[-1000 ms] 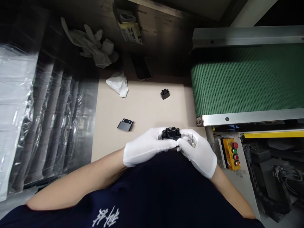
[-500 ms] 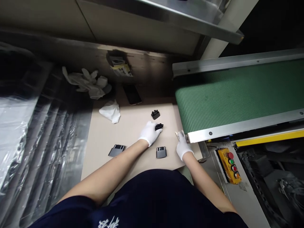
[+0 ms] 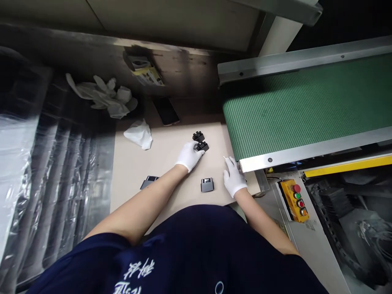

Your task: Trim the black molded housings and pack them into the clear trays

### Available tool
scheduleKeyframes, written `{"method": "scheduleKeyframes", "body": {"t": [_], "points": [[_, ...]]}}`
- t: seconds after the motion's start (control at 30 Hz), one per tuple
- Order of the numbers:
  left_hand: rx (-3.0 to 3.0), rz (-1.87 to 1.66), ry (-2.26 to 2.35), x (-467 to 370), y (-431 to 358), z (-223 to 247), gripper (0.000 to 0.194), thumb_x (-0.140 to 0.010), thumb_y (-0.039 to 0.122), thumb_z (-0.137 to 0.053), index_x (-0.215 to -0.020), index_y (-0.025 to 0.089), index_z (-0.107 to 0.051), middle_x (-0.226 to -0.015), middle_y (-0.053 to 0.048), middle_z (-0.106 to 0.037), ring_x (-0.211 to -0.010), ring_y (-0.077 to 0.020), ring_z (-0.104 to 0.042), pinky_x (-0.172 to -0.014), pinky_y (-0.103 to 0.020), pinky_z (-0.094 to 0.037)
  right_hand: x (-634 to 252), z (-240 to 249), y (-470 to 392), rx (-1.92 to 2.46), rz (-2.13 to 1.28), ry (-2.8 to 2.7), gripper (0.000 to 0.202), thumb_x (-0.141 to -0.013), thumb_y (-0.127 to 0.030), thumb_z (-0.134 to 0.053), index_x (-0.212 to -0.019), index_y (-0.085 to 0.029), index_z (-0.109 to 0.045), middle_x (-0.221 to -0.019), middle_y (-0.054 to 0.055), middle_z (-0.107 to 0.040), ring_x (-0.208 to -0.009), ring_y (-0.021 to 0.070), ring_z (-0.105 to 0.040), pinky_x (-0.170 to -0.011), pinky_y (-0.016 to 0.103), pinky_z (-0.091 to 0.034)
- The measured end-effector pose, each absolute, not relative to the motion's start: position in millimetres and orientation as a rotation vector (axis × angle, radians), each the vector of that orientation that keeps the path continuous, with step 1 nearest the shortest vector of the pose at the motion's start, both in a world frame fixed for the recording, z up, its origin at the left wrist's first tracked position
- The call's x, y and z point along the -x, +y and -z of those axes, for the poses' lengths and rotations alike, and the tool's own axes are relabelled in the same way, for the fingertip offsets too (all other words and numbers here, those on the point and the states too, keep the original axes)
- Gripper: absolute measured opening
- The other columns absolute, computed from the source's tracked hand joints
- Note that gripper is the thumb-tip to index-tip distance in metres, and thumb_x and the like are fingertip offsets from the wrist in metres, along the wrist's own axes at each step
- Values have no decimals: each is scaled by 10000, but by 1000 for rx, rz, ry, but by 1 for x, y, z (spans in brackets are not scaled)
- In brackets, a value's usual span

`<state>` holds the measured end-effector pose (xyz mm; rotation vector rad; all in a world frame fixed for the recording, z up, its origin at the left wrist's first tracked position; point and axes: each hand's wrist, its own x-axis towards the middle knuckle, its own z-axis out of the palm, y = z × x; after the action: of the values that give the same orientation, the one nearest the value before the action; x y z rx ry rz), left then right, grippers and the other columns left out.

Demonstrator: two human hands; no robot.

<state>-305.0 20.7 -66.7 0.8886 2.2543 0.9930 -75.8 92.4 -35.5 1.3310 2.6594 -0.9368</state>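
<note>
My left hand, in a white glove, grips a small black part near the middle of the beige work surface. A second black part lies right beside it, on the far side. My right hand, also gloved, is by the conveyor's near corner, its fingers closed around a thin light-coloured thing too small to name. Between my forearms lies a dark grey connector housing. Another dark grey housing is partly hidden by my left forearm.
A green conveyor belt with metal rails runs off to the right. Below it is a yellow button box. A phone, a white cloth and crumpled white gloves lie at the back left. Plastic sheeting covers the left side.
My left hand has brought its black part up against the other one. My right hand has turned a little by the conveyor corner. The whole view has shifted slightly.
</note>
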Motion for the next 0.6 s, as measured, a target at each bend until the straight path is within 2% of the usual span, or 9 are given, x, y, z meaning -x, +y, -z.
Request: {"method": "scheduleKeyframes", "body": {"t": [0.07, 0.13, 0.23, 0.33, 0.4, 0.5, 0.6], "points": [[-893, -941, 2298, 299, 1, 64, 382, -947, 439, -627, -1200, 152, -623, -1207, -106, -646, -1089, -253, -627, -970, -483, -509, 72, 30, 85, -1248, 993, 2741, 592, -939, -197, -519, -1527, -207, -446, -1629, 92, -382, -1502, 277, -334, -1266, 445, -242], [-916, -864, 2314, 286, -23, 59, 333, -968, 453, -567, -1089, 154, -648, -1110, -105, -660, -1051, -257, -633, -964, -470, -500, 65, 27, 77, -1205, 1052, 2779, 495, -937, -202, -524, -1431, -175, -553, -1563, 112, -469, -1454, 260, -394, -1251, 404, -260], [-989, -715, 2260, 257, -53, 53, 367, -949, 542, -531, -854, 205, -642, -936, -89, -664, -921, -273, -659, -865, -433, -520, 45, 26, 63, -1182, 1167, 2734, 271, -970, -244, -502, -1092, -179, -735, -1248, 122, -687, -1232, 260, -573, -1145, 398, -386], [-1072, -580, 2200, 231, -66, 52, 459, -802, 693, -649, -822, 235, -623, -973, -105, -670, -856, -306, -673, -742, -416, -517, 14, 29, 42, -1178, 1303, 2605, 319, -974, -330, -562, -717, -207, -707, -868, 68, -717, -960, 220, -642, -1028, 364, -457], [-1141, -520, 2156, 221, -67, 54, 485, -743, 711, -694, -842, 241, -630, -1030, -125, -671, -866, -330, -679, -712, -416, -509, -10, 37, 27, -1254, 1386, 2477, 385, -968, -360, -606, -622, -202, -659, -760, 40, -680, -884, 194, -639, -1001, 355, -467], [-1267, -479, 2073, 215, -67, 57, 379, -794, 609, -677, -904, 247, -661, -1070, -133, -675, -934, -356, -678, -762, -439, -513, -42, 60, 10, -1492, 1514, 2183, 348, -984, -365, -624, -700, -169, -664, -758, 13, -668, -812, 162, -650, -893, 357, -534], [-1369, -490, 2008, 214, -67, 57, 287, -829, 511, -642, -955, 257, -692, -1062, -135, -693, -1008, -377, -663, -871, -481, -512, -63, 88, 8, -1794, 1644, 1832, 247, -994, -380, -631, -994, -138, -680, -931, 30, -698, -802, 154, -674, -758, 341, -587]]}}
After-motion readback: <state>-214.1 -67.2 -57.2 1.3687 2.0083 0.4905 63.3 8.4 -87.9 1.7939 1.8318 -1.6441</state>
